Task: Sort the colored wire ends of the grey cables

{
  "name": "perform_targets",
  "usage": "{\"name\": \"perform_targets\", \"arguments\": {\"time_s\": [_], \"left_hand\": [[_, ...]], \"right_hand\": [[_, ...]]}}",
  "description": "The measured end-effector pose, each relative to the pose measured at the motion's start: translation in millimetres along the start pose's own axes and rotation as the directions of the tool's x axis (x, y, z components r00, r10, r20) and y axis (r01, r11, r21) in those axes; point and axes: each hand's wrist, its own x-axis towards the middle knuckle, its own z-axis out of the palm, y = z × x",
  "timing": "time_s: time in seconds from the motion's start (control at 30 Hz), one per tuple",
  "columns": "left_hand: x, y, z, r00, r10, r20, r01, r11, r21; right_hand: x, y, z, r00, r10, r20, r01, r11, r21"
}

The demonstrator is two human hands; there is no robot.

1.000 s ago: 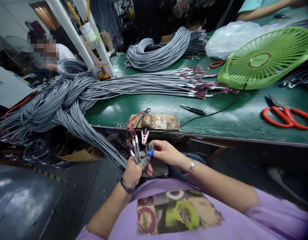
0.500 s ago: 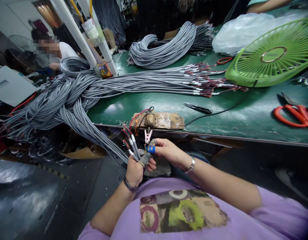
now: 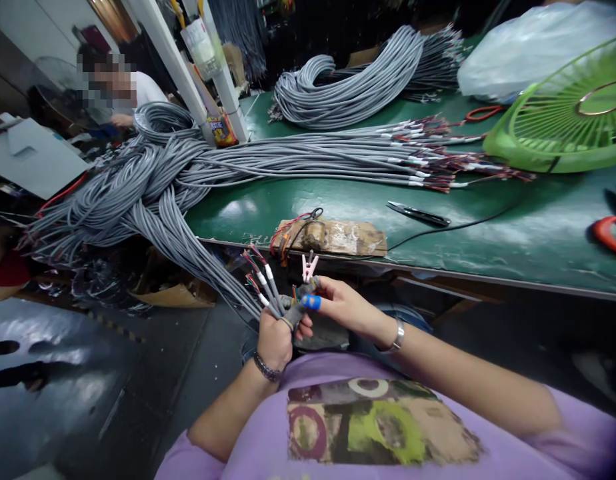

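My left hand [image 3: 277, 337] is closed around several grey cables [image 3: 274, 295], with white sleeves and loose coloured wires at their upper ends. Grey coverings wrap some of its fingertips. My right hand [image 3: 345, 308] meets it, thumb and forefinger pinched on thin coloured wires [image 3: 295, 291] that my fingers mostly hide. Blue tape [image 3: 311, 302] circles the right thumb, and a grey covering sits on the forefinger. Just above the fingertips stands a pink clip [image 3: 309, 268], by the wooden block [image 3: 353, 238] at the table edge.
Long bundles of grey cable [image 3: 298, 160] lie across the green table [image 3: 238, 217] and hang off its left side. Farther right are pliers [image 3: 419, 215], a green fan [image 3: 563, 120] and red-handled scissors [image 3: 611, 233]. Behind the white post [image 3: 228, 100] sits another person [image 3: 145, 90].
The view has turned slightly left, so the table's things sit farther right. Both hands stay together on the cables, the right fingers slightly lower against the left. Another person's legs now show at far left.
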Motion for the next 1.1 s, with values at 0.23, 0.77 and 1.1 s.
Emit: {"name": "perform_targets", "arguments": {"time_s": [0.23,0.77,1.1], "left_hand": [[-1,-6,1.9,0.999,-0.001,0.039,-0.003,0.996,0.089],[1,-7,2.8,1.000,-0.004,0.000,0.004,0.993,0.115],[0,-7,3.4,1.000,0.008,0.011,-0.008,1.000,0.023]], "right_hand": [[-1,5,5,0.999,0.025,-0.030,-0.021,0.993,0.112],[0,11,5,0.996,0.031,-0.079,-0.022,0.993,0.113],[-2,15,6,0.993,0.084,-0.078,-0.063,0.967,0.247]]}}
